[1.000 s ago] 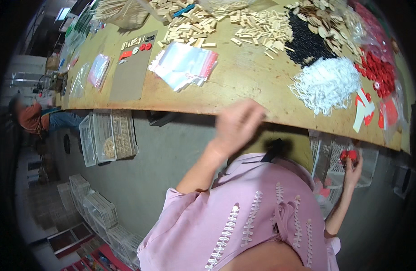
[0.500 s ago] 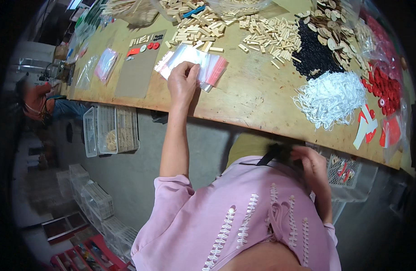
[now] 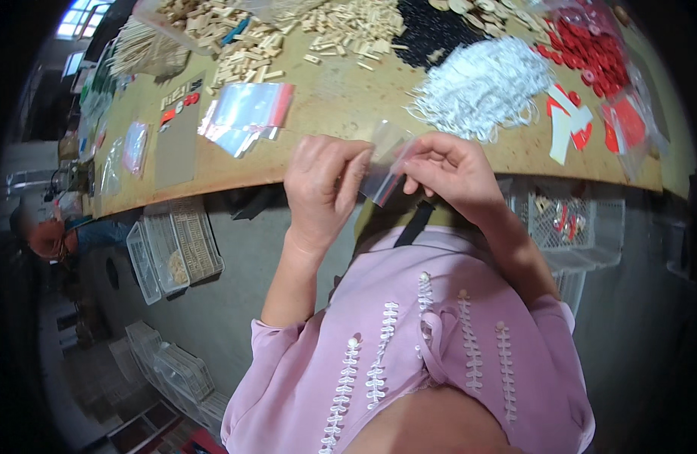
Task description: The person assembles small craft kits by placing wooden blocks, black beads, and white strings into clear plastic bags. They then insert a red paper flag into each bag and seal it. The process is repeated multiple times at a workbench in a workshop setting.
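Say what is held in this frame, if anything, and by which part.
A small clear plastic bag, by opposite sides: the left hand at its left edge, the right hand at its red-striped right edge.

The left hand (image 3: 322, 180) and the right hand (image 3: 458, 170) pinch a small clear bag (image 3: 386, 163) between them, near the table (image 3: 337, 113) edge. A bag stack (image 3: 246, 110) lies leftward, white string (image 3: 481, 85) rightward. Farther back are wooden blocks (image 3: 248, 57), small black pieces (image 3: 431, 36) and red pieces (image 3: 592, 57). A plastic basket (image 3: 188, 234) shows below the table, left.
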Tool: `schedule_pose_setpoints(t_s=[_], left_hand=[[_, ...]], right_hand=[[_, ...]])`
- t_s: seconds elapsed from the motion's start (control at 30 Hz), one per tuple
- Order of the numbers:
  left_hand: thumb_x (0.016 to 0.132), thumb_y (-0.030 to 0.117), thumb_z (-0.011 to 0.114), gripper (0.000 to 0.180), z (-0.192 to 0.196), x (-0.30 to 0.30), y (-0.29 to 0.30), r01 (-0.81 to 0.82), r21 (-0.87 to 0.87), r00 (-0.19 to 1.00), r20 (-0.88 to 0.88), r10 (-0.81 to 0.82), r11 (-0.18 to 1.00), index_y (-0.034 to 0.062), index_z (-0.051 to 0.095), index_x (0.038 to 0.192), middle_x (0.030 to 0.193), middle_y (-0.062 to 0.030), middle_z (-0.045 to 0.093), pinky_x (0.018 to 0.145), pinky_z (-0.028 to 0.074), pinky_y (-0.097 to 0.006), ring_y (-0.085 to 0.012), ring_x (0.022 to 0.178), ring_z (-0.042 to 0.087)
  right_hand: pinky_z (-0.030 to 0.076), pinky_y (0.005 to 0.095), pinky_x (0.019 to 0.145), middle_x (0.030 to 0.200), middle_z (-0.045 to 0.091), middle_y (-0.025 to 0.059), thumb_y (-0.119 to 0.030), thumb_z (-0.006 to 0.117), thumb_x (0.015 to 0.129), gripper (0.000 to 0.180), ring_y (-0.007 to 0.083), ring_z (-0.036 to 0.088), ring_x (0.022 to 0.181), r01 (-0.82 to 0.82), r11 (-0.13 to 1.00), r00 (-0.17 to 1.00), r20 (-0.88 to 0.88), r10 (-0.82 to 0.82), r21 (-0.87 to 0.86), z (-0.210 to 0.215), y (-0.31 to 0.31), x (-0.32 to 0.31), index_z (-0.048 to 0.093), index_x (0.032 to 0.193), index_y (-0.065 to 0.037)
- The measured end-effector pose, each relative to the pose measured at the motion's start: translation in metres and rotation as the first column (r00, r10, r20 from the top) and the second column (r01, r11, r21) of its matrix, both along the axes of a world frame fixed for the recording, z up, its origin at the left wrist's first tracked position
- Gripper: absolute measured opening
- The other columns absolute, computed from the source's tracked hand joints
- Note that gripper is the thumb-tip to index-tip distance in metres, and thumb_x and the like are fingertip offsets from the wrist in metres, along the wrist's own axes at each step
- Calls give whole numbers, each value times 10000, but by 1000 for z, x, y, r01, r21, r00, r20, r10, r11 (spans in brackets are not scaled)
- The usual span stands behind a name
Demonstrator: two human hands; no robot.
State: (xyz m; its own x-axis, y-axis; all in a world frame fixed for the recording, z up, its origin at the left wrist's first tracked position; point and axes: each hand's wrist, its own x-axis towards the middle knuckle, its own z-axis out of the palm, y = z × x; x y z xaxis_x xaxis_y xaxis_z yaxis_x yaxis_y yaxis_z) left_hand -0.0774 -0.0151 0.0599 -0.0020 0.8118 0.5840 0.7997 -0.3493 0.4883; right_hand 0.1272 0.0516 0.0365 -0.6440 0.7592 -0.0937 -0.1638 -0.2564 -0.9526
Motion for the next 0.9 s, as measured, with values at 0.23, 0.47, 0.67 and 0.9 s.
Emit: schedule_pose_setpoints(t_s=[0.23, 0.47, 0.67, 0.9], left_hand=[[856, 45, 766, 62, -17, 28, -2, 82, -56, 995, 56, -79, 995, 64, 711, 878, 748, -71, 611, 651, 441, -386, -271, 696, 553], [835, 59, 804, 119, -23, 47, -3, 99, -79, 956, 284, -73, 992, 55, 713, 912, 770, -50, 644, 660, 487, -334, -207, 727, 596], [806, 58, 864, 211, -14, 69, -22, 266, -323, 910, 394, -127, 908, 8, 728, 960, 835, -31, 717, 647, 513, -226, -73, 706, 641], [843, 27, 772, 87, -19, 71, -24, 175, -195, 951, 288, -114, 965, 18, 711, 904, 783, -99, 709, 605, 554, -299, -191, 647, 690]], right_hand=[[487, 212, 601, 1010, 765, 114, -121, 592, 1052, 223, 109, 712, 745, -110, 990, 993, 40, 113, -84, -7, -17, 32, 698, 1161, 43], [415, 180, 483, 814, 714, 63, -202, 713, 998, 204, 52, 613, 586, 34, 993, 998, 52, -28, -109, -11, -28, 46, 707, 984, 1], [440, 188, 473, 734, 674, 39, -216, 738, 993, 226, 40, 551, 531, 191, 980, 982, 11, -190, -54, -19, -35, 41, 703, 927, -3], [453, 194, 470, 705, 664, 32, -205, 748, 988, 222, 49, 570, 537, 232, 973, 966, 121, -231, 4, -20, -38, 39, 710, 904, -3]])
